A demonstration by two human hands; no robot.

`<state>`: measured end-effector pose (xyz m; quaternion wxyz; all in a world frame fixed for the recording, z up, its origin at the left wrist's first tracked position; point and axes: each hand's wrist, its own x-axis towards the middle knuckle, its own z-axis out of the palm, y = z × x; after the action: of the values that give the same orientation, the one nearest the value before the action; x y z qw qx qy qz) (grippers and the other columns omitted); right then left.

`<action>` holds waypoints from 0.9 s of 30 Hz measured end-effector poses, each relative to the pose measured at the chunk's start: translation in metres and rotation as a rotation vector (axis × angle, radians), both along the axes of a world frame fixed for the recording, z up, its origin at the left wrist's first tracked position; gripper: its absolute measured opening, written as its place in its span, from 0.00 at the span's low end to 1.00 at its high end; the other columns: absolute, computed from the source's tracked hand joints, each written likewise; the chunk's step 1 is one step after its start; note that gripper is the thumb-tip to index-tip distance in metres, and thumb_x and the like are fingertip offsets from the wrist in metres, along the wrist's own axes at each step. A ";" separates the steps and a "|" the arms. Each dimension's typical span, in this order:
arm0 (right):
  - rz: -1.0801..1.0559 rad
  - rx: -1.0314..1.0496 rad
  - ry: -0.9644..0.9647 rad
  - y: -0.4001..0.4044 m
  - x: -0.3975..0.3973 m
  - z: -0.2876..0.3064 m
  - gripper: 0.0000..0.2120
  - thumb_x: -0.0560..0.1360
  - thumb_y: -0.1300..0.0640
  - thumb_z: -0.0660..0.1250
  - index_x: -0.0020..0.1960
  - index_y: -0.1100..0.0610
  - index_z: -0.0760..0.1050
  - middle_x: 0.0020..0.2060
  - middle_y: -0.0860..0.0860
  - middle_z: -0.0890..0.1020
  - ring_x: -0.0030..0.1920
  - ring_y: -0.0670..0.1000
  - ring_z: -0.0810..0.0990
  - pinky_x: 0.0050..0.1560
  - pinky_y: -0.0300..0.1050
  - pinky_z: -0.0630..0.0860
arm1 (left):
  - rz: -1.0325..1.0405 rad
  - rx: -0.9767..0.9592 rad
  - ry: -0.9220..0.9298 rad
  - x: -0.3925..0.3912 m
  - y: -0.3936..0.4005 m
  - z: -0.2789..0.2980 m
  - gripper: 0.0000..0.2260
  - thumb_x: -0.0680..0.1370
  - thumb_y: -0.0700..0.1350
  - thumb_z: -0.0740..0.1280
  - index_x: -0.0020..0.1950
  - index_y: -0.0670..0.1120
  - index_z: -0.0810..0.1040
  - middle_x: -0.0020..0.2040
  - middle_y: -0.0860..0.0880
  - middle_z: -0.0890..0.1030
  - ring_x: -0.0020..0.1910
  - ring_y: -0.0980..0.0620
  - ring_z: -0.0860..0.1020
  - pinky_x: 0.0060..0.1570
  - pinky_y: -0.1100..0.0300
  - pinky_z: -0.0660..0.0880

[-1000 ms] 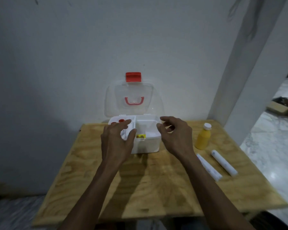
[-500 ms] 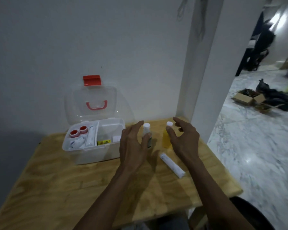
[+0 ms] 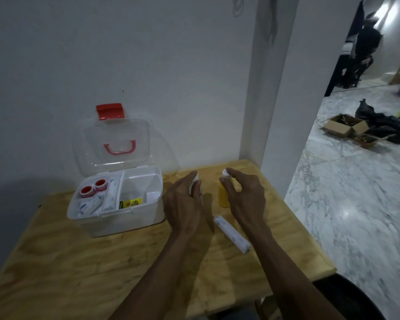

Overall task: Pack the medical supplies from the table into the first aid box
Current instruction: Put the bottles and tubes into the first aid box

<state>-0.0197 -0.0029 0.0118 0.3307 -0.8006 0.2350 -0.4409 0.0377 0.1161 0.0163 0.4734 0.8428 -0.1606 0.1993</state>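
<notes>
The white first aid box (image 3: 125,218) stands open at the left of the wooden table, its clear lid leaning on the wall. Inside lie red-capped rolls (image 3: 93,188), white packets and a yellow packet (image 3: 131,202). My left hand (image 3: 183,204) wraps around a small white bottle (image 3: 195,180), which it mostly hides. My right hand (image 3: 244,196) pinches the white cap of an upright yellow bottle (image 3: 224,198), index finger over the cap and thumb at the neck. A white wrapped roll (image 3: 231,234) lies on the table between my forearms.
The wooden table (image 3: 79,273) ends at a white pillar (image 3: 280,112) on the right, with a wall behind it. Beyond the table's right edge is marble floor (image 3: 356,215) with a cardboard box (image 3: 343,125) and dark clutter. A dark round seat (image 3: 356,301) shows bottom right.
Both hands left the box and moved right to the bottles. In the last half second the left fingers closed round the white bottle and the right fingers reached the yellow bottle's cap.
</notes>
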 end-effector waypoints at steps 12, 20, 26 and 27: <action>-0.080 -0.305 -0.032 -0.010 0.010 -0.013 0.10 0.72 0.53 0.74 0.52 0.53 0.84 0.42 0.50 0.85 0.45 0.51 0.82 0.38 0.45 0.76 | -0.016 0.036 -0.094 0.008 -0.001 -0.005 0.11 0.76 0.45 0.71 0.58 0.47 0.84 0.52 0.46 0.86 0.49 0.47 0.83 0.48 0.55 0.78; -0.054 -0.242 -0.058 -0.007 0.003 0.008 0.11 0.72 0.52 0.74 0.53 0.54 0.84 0.43 0.52 0.86 0.45 0.51 0.82 0.40 0.44 0.77 | -0.083 -0.063 -0.132 0.001 0.004 0.015 0.12 0.76 0.45 0.72 0.59 0.47 0.84 0.53 0.46 0.85 0.51 0.47 0.82 0.50 0.54 0.79; 0.000 -0.245 -0.162 0.015 0.002 0.054 0.12 0.72 0.52 0.74 0.53 0.55 0.84 0.42 0.53 0.86 0.43 0.53 0.83 0.40 0.45 0.77 | -0.072 -0.157 -0.196 0.000 0.030 0.060 0.12 0.75 0.47 0.72 0.58 0.49 0.84 0.53 0.46 0.85 0.51 0.48 0.83 0.51 0.56 0.78; 0.016 -0.239 -0.176 0.022 0.004 0.062 0.12 0.72 0.51 0.74 0.52 0.55 0.84 0.41 0.53 0.86 0.43 0.53 0.83 0.40 0.44 0.76 | -0.065 -0.167 -0.207 0.001 0.038 0.068 0.12 0.75 0.47 0.72 0.58 0.49 0.84 0.53 0.46 0.85 0.51 0.49 0.83 0.52 0.56 0.78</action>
<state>-0.0160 0.0190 0.0739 0.2558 -0.7945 0.1445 -0.5315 0.0391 0.1536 0.0845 0.5289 0.7698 -0.2188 0.2824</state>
